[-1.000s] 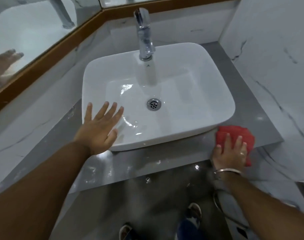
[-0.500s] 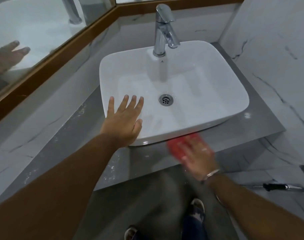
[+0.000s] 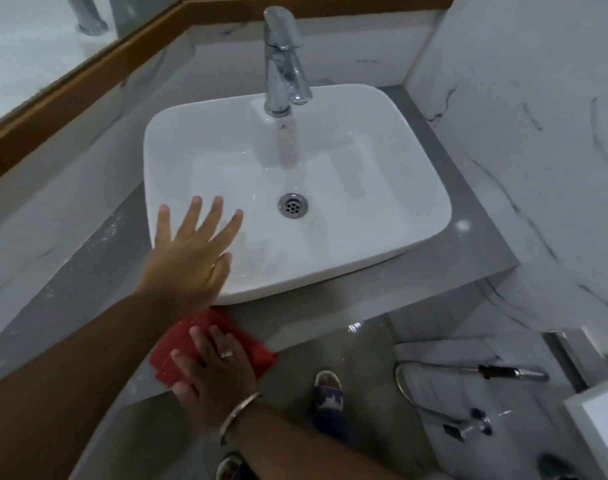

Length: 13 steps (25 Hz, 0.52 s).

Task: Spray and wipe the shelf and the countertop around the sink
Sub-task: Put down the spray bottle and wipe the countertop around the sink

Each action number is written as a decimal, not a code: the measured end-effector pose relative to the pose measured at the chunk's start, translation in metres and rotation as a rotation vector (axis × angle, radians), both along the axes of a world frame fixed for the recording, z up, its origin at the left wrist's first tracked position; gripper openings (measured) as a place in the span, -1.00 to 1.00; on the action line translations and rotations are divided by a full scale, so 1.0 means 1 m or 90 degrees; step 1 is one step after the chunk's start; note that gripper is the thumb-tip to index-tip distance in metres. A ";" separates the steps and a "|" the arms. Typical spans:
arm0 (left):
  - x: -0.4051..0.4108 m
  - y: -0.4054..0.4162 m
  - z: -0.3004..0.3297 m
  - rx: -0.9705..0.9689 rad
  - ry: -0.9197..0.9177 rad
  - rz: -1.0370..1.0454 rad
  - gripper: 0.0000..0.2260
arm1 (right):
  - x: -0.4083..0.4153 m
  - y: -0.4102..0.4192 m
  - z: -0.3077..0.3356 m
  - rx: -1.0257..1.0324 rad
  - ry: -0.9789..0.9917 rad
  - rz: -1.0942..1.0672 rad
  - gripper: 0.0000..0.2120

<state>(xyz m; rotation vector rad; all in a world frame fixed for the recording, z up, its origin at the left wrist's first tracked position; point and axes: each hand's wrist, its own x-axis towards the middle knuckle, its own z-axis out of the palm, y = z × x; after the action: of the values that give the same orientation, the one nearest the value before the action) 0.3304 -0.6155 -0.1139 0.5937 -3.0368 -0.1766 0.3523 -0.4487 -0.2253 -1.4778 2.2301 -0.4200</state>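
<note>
A white rectangular basin (image 3: 382, 188) sits on a grey countertop (image 3: 475, 237), with a chrome tap (image 3: 283, 64) at its back. My left hand (image 3: 191, 258) lies flat with fingers spread on the basin's front-left rim and holds nothing. A red cloth (image 3: 178, 341) lies on the counter's front strip, just below the basin's front-left corner. My right hand (image 3: 216, 368) presses down on it with the palm, fingers stretched over the cloth. Part of the cloth is hidden under that hand. No spray bottle is in view.
A mirror with a brown wooden frame (image 3: 88, 74) runs along the left wall. A marble wall (image 3: 538, 150) closes the right side. Below the counter at right a chrome hose sprayer (image 3: 514, 372) hangs on the wall. My feet (image 3: 327, 386) stand on the grey floor.
My right hand has slid the red cloth leftwards along the counter's front strip, from the basin's right corner to under its left corner. My left hand has stayed on the basin rim.
</note>
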 end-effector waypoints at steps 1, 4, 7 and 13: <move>-0.001 0.000 0.002 0.003 -0.009 0.006 -0.43 | -0.012 0.011 -0.006 -0.015 -0.006 0.080 -0.54; -0.003 0.003 0.007 0.007 -0.039 0.014 -0.42 | -0.110 0.078 0.005 -0.021 0.091 0.171 -0.53; -0.003 0.003 0.009 0.025 -0.052 0.009 -0.42 | -0.295 0.156 0.017 0.018 0.286 0.044 -0.54; -0.003 0.000 0.005 0.013 -0.078 0.027 -0.44 | -0.380 0.172 0.017 0.131 0.185 -0.554 -0.49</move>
<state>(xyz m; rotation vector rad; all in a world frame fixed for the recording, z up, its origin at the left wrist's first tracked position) 0.3274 -0.6156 -0.1088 0.6948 -3.1400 -0.1753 -0.0280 -0.2772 -0.2087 -0.4142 2.9683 -0.2130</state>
